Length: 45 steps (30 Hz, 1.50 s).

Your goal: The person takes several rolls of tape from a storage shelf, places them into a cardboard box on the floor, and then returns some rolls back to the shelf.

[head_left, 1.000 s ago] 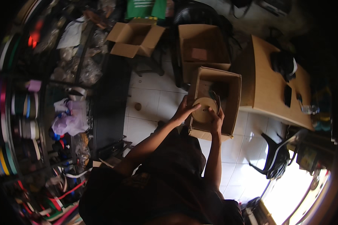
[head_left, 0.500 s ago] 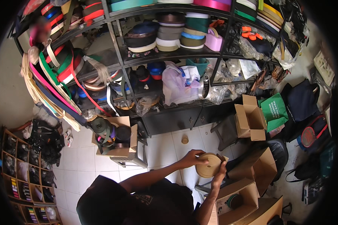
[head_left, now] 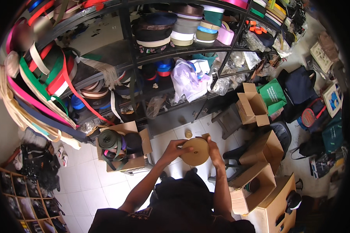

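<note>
Between my two hands is a flat, round roll of tan webbing (head_left: 195, 152), with a small hole at its centre. My left hand (head_left: 175, 150) grips its left edge, the thumb lying over its face. Against the right edge my right hand (head_left: 214, 152) is closed, by a short loose end of the strap at the top. A small tan roll (head_left: 188, 134) stands on the floor just beyond. To the left, an open cardboard box (head_left: 145, 140) holds a dark green webbing roll (head_left: 109, 139) and other dark rolls.
Black shelving (head_left: 144, 58) full of ribbon and webbing rolls spans the far side. Long straps (head_left: 39, 101) hang at its left end. Open cartons (head_left: 256, 182) and a grey stool (head_left: 226, 120) stand to the right. A compartment rack (head_left: 23, 186) is at the lower left.
My body and view have turned, and the tan roll is now held closer in front of my body. Both hands still grip it.
</note>
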{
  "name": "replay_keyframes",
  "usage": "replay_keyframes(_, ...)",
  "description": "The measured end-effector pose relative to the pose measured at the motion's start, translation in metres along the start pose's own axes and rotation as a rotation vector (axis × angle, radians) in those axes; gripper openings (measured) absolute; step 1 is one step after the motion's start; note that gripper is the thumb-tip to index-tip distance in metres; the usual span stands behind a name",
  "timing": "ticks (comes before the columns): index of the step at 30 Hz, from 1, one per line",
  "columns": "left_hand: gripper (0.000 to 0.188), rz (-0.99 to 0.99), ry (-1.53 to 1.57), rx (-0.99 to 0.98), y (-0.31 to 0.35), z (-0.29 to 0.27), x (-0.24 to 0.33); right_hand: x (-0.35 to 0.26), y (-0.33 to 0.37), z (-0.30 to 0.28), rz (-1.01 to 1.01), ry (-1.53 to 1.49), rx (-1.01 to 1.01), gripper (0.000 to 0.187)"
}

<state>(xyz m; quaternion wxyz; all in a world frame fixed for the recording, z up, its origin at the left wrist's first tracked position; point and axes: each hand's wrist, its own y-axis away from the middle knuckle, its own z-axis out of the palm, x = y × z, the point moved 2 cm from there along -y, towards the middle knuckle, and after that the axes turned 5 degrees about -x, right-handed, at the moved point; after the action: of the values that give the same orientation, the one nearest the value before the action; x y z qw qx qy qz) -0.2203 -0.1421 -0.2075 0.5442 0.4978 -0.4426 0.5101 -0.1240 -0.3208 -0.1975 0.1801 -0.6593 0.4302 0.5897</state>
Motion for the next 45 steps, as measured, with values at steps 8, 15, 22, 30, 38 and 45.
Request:
replay_keyframes(8, 0.069, -0.11, 0.081, -0.067, 0.045, -0.039, -0.003, -0.025, 0.007, 0.056, 0.126, -0.119, -0.459, 0.074)
replay_keyframes(15, 0.085, -0.032, -0.002, -0.285, 0.058, -0.055, 0.009, 0.018, -0.023, 0.094, 0.009, -0.011, -0.596, 0.098)
replay_keyframes(22, 0.059, 0.003, -0.073, -0.096, 0.038, -0.072, 0.016, -0.017, -0.053, 0.098, 0.187, -0.291, -0.362, 0.083)
replay_keyframes(30, 0.049, 0.103, 0.085, 0.423, -0.043, -0.097, 0.112, -0.095, -0.105, 0.034, -0.406, -0.44, -0.356, 0.097)
replay_keyframes(38, 0.042, 0.506, -0.091, 0.489, -0.181, -0.123, 0.28, -0.266, -0.217, -0.035, -1.143, -0.177, 0.039, 0.107)
replay_keyframes(45, 0.077, 0.816, -0.45, 0.273, -0.227, -0.154, 0.334, -0.332, -0.3, -0.064, -1.35, -0.014, 0.198, 0.102)
